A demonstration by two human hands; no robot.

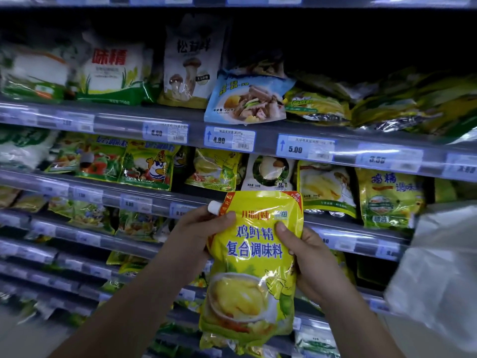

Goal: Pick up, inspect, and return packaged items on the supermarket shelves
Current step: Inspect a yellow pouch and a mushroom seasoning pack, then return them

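A tall yellow seasoning pouch with blue lettering, a chicken picture and a white spout cap at its top left corner is held upright in front of the shelves. My left hand grips its upper left edge, thumb on the front. Gripping the right edge is my right hand, whose thumb also lies on the front. The pouch faces me, its lower end hanging free.
Supermarket shelves packed with seasoning bags fill the view, with price tags along the rails. A blue soup-mix bag hangs over the upper shelf edge. A white plastic bag is at the right.
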